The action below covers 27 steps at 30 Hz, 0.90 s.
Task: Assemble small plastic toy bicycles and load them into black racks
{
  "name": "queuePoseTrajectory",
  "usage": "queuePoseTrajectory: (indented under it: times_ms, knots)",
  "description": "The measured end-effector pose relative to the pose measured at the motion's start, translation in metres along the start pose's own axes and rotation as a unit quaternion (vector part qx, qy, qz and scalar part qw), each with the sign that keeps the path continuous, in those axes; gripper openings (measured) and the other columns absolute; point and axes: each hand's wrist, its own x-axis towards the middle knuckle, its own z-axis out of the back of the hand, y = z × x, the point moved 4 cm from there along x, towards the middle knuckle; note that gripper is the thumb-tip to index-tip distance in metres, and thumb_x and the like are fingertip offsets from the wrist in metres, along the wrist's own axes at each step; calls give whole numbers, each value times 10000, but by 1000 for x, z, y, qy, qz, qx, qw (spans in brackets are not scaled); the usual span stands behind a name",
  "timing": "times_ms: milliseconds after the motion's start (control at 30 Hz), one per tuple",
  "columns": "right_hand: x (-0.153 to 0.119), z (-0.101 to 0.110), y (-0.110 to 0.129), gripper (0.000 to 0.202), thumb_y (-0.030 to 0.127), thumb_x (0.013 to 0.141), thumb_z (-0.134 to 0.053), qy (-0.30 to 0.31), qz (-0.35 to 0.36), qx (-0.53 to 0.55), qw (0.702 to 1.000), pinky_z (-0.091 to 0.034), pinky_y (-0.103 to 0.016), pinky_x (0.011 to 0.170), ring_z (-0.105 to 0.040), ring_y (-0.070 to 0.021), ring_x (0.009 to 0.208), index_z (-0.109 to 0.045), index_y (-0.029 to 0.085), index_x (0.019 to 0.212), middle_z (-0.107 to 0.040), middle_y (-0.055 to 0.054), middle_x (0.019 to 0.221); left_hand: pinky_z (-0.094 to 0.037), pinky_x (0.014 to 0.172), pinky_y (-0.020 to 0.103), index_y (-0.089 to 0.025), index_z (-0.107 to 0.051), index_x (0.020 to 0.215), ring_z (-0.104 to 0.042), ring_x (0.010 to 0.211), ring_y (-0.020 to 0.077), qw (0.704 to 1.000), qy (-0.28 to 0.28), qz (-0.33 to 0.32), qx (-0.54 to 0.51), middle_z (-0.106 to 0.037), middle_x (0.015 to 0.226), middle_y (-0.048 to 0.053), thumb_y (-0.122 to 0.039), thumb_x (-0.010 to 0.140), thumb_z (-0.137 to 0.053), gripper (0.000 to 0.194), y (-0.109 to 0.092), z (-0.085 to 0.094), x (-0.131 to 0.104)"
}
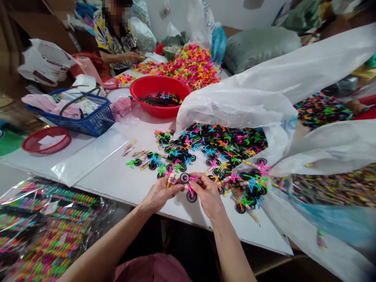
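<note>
- Your white desk (123,184) carries the work; its near edge runs just below your hands.
- On your right, the big white plastic sack (235,105) gapes towards you, soft and crumpled, its film likely slippery.
- A heap of toy bicycles (223,141) fills the sack's mouth and spreads onto the desk, black wheels among pink, green, blue and orange frames. They look easily tangled, so you do better lifting one by its frame than tugging at a wheel.
- Beyond the loose bicycles, the red basin (160,109) holds more dark and coloured pieces.
- Your right hand (207,192) has its grip closed, thumb and fingertips pinching a bicycle's pink part.
- Your left hand (158,194) also has its grip closed, apparently on a small printed tube; your fingers hide how much of it you hold.
- The pink toy bicycle (190,190) is between your two hands, above the desk's near edge. It should feel very light, stiff and smooth. Pinch the frame between its black wheels; the rims may turn under your fingertips, and the thin bars could bend or snap if squeezed hard.
- The printed tube (172,179) sits at your left fingertips, probably light and slick, best held mid-length.
</note>
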Motion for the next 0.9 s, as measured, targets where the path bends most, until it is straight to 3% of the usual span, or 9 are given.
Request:
queuePoseTrajectory:
  times_ms: [200, 333, 433, 600, 667, 733, 800, 833, 900]
  knots:
    - [-10, -3, -20, 296, 328, 591, -742, 1, -55, 145, 988, -409, -207, 512, -504, -84, 516, -630, 189, 827, -588, 43, 619, -216, 429, 162, -132, -588, 750, -366, 477, 35, 996, -47, 6, -76, -518, 591, -18, -319, 694, -716, 233, 13, -12, -9]
    - [-12, -2, -16, 287, 321, 615, -713, -48, -21, 169, 984, -455, -234, 587, -547, -103, 570, -623, 195, 856, -627, 25, 680, -225, 426, 166, -145, -593, 751, -341, 475, 39, 994, -73, -31, -77, -489, 584, -34, -353, 691, -711, 246, 12, -18, -7]
    - [-14, -2, -16, 221, 309, 672, -659, -92, 17, 80, 992, -460, -243, 584, -552, -121, 588, -624, 198, 860, -626, 17, 675, -272, 458, 186, -154, -623, 786, -373, 501, 68, 992, -111, -40, 33, -487, 575, -32, -404, 710, -679, 267, 15, -14, -8]
    - [-16, -9, -18, 187, 274, 783, -538, -157, 101, -140, 972, -473, -257, 651, -573, -147, 690, -627, 209, 934, -650, -20, 803, -308, 510, 212, -176, -668, 824, -435, 560, 116, 945, -224, -68, 227, -532, 592, -22, -426, 729, -642, 268, 14, -13, -14]
    - [-15, -1, -11, 205, 288, 796, -524, -145, 93, -157, 973, -470, -250, 608, -570, -145, 650, -623, 196, 950, -647, -18, 768, -300, 492, 214, -176, -676, 833, -420, 533, 114, 951, -200, -70, 225, -512, 563, -23, -436, 751, -613, 280, 9, -18, -10]
    - [-16, 23, 12, 232, 312, 805, -519, -130, 101, -204, 965, -458, -253, 571, -562, -147, 612, -627, 194, 973, -643, -15, 740, -323, 498, 212, -175, -684, 873, -437, 535, 117, 963, -152, -78, 208, -512, 567, -16, -433, 767, -595, 293, 1, -21, -4]
    - [-16, 59, 49, 260, 316, 814, -513, -149, 146, -318, 925, -456, -284, 623, -573, -165, 672, -636, 215, 1019, -654, -38, 838, -375, 549, 213, -178, -685, 923, -492, 594, 128, 970, -120, -89, 193, -564, 649, 6, -409, 765, -604, 291, -8, -16, 0]
    - [-14, 76, 69, 260, 302, 812, -514, -167, 173, -397, 886, -451, -308, 667, -571, -183, 726, -645, 222, 1021, -647, -54, 879, -397, 579, 216, -179, -684, 935, -514, 630, 134, 972, -112, -87, 188, -590, 706, 19, -394, 757, -617, 287, -10, -12, 2]
    - [-1, 99, 98, 218, 247, 787, -534, -210, 190, -563, 777, -420, -371, 748, -546, -233, 823, -678, 216, 947, -621, -90, 894, -424, 608, 224, -176, -685, 927, -528, 662, 138, 977, -101, -55, 181, -615, 782, 36, -373, 740, -636, 275, -7, -2, 6]
